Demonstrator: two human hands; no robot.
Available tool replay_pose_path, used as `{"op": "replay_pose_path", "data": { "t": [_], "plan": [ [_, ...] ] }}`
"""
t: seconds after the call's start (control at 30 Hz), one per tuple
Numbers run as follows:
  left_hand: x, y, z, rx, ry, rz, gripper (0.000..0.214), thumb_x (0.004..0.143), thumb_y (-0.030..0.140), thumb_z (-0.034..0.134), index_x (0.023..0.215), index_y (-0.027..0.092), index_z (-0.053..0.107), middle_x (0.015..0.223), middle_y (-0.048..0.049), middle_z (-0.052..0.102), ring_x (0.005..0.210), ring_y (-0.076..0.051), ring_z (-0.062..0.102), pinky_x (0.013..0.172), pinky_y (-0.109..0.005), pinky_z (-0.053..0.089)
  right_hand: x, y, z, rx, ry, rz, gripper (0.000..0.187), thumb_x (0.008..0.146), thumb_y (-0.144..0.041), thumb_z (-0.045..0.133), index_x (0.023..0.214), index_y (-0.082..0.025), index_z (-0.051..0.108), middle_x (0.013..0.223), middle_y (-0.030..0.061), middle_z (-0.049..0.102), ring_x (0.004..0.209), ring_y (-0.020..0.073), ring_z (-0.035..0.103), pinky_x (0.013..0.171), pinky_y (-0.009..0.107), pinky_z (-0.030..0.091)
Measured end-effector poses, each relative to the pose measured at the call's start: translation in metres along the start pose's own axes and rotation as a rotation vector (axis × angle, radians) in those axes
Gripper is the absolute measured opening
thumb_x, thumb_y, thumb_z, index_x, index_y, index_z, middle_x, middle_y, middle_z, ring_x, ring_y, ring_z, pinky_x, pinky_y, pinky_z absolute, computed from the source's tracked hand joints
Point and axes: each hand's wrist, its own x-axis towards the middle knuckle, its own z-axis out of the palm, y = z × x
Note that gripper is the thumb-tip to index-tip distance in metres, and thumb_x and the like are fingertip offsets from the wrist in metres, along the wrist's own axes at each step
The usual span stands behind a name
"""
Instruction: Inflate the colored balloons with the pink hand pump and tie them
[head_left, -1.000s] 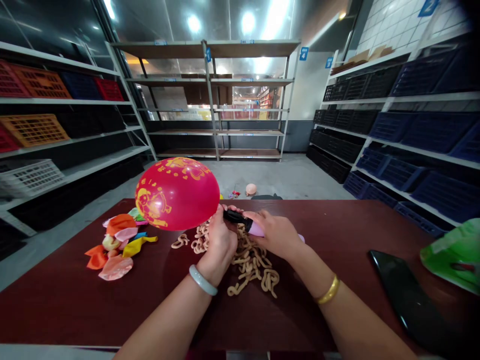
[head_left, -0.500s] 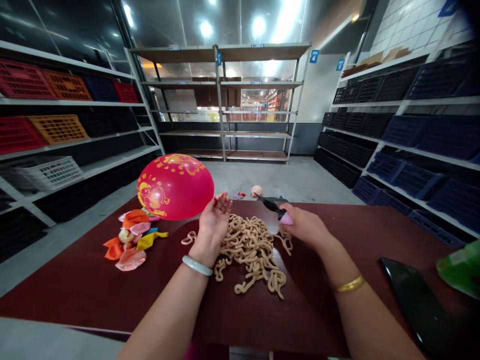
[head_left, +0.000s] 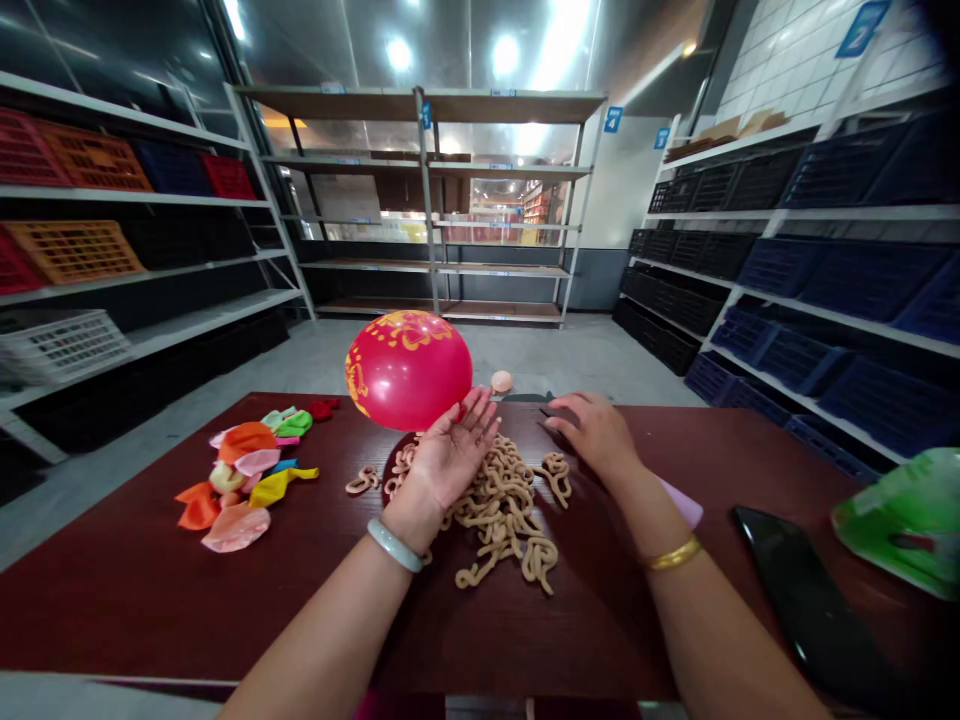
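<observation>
My left hand (head_left: 457, 450) is palm up with its fingers stretched out, above a heap of long tan twisted strands (head_left: 502, 500). An inflated pink balloon (head_left: 409, 370) with yellow print is just behind its fingers; whether they touch, I cannot tell. My right hand (head_left: 596, 435) hovers low over the table to the right of the heap, thumb and fingers apart. A black tip (head_left: 547, 412) shows by its fingertips. A lilac piece (head_left: 681, 502) lies partly hidden behind the right wrist; whether the two belong together is hidden.
Limp coloured balloons (head_left: 247, 470) lie on the dark red table (head_left: 315, 600) at left. A black phone (head_left: 802, 590) and a green package (head_left: 904, 525) are at right. A pale round thing (head_left: 501, 381) shows beyond the far edge. Shelves with crates (head_left: 825, 270) stand around.
The balloon and my left hand have shifted right. My right hand has let go of the black and lilac tool it held up, and its fingers have spread. The camera view has turned slightly right.
</observation>
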Motion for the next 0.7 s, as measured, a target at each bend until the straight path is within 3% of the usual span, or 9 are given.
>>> {"op": "replay_pose_path", "data": {
  "t": [0.07,0.13,0.3,0.43,0.53,0.7],
  "plan": [
    [-0.003,-0.015,0.003,0.019,-0.024,-0.084,0.029,0.089,0.02,0.053,0.115,0.017,0.066,0.128,-0.01,0.063,0.119,-0.022,0.057,0.098,-0.036,0.047,-0.001,-0.027,0.005,0.275,0.083,-0.213,0.018,0.09,-0.033,0.061,0.103,-0.023,0.066,0.102,0.0059,0.068,0.096,0.0202,0.062,0.087,0.033,0.047],
    [-0.004,-0.03,0.003,0.033,-0.05,-0.135,0.029,0.087,0.017,0.055,0.113,0.016,0.066,0.119,-0.0099,0.067,0.11,-0.021,0.061,0.095,-0.034,0.048,-0.005,-0.048,0.012,0.377,0.098,-0.312,0.02,0.089,-0.03,0.063,0.109,-0.024,0.064,0.106,0.0056,0.067,0.097,0.0198,0.062,0.087,0.033,0.048],
    [-0.007,-0.052,0.004,0.105,-0.081,-0.115,0.018,0.081,0.015,0.061,0.097,0.016,0.069,0.098,-0.007,0.071,0.099,-0.02,0.064,0.089,-0.031,0.049,-0.012,-0.06,0.022,0.228,0.115,-0.273,0.001,0.088,-0.021,0.063,0.089,-0.021,0.063,0.092,0.0062,0.066,0.089,0.0215,0.061,0.08,0.033,0.047],
    [-0.01,-0.054,0.009,0.18,0.01,-0.083,0.008,0.079,0.016,0.061,0.083,0.014,0.068,0.094,-0.008,0.071,0.102,-0.022,0.062,0.089,-0.032,0.048,-0.012,-0.056,0.019,0.228,0.092,-0.31,0.008,0.088,-0.02,0.061,0.08,-0.022,0.062,0.091,0.0049,0.066,0.086,0.0197,0.061,0.078,0.031,0.046],
    [-0.008,-0.05,0.011,0.181,0.056,-0.026,0.011,0.08,0.016,0.059,0.085,0.013,0.069,0.1,-0.0093,0.071,0.106,-0.022,0.061,0.091,-0.033,0.048,-0.013,-0.058,0.015,0.328,0.126,-0.343,0.007,0.089,-0.024,0.061,0.083,-0.021,0.063,0.095,0.0057,0.067,0.091,0.0193,0.062,0.082,0.03,0.047],
    [-0.007,-0.038,0.011,0.166,-0.022,0.028,0.023,0.085,0.024,0.06,0.102,0.014,0.071,0.12,-0.0115,0.067,0.117,-0.022,0.057,0.1,-0.034,0.044,-0.018,-0.062,0.008,0.435,0.233,-0.309,0.016,0.096,-0.024,0.047,0.098,-0.021,0.062,0.097,0.0069,0.069,0.095,0.0197,0.064,0.085,0.032,0.048]
  ]
}}
